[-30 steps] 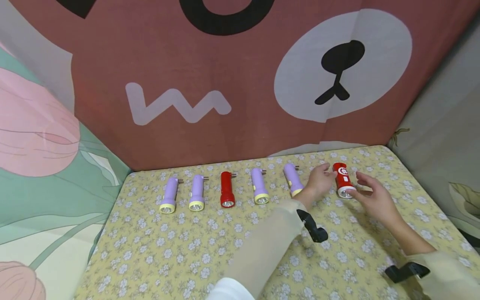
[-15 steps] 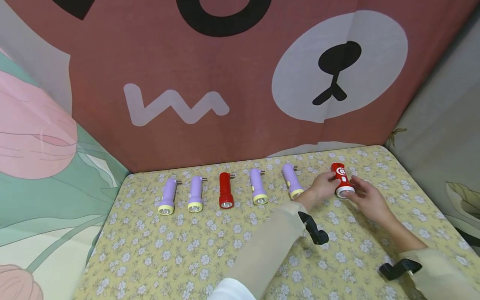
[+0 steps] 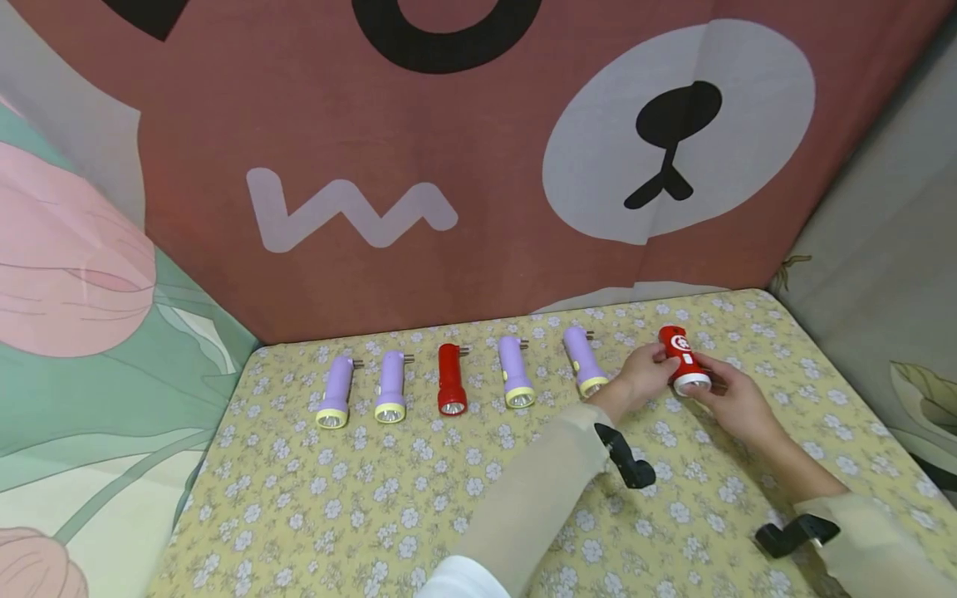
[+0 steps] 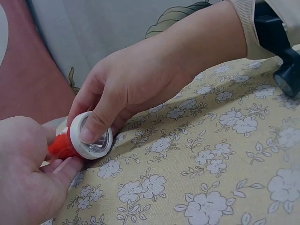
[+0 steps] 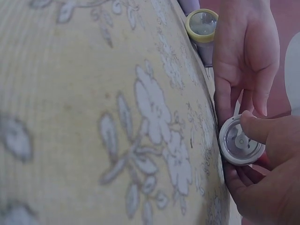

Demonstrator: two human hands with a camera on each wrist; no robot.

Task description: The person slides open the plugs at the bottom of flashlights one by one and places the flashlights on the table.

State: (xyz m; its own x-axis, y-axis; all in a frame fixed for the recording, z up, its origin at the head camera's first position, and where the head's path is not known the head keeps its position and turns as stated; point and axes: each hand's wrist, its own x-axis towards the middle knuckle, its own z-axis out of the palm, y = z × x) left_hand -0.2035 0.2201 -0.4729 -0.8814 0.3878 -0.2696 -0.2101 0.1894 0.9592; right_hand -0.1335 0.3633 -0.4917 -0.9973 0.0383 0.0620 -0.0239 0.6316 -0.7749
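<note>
At the right end of a row lies a red flashlight [image 3: 685, 368] with a white head ring, a white emblem and a white switch, its lens facing me. My left hand [image 3: 641, 378] grips its body from the left, thumb on top. From the right, my right hand [image 3: 736, 400] holds the head end; in the left wrist view its thumb presses over the clear lens [image 4: 99, 143] and the fingers reach round the far side. The right wrist view shows both hands meeting at the white ring [image 5: 225, 149]. Part of the red body is hidden by the fingers.
Left of my hands lie purple flashlights with yellow rims, the nearest [image 3: 582, 359] beside my left wrist, and another red flashlight [image 3: 451, 378] among them, plug prongs out. All rest on a floral tablecloth [image 3: 359, 507]. A bear-print cloth [image 3: 374, 282] stands behind.
Both hands have closed in on the red flashlight from either side and now grip it; a second ago they hovered beside it with fingers apart. The other flashlights stay put.
</note>
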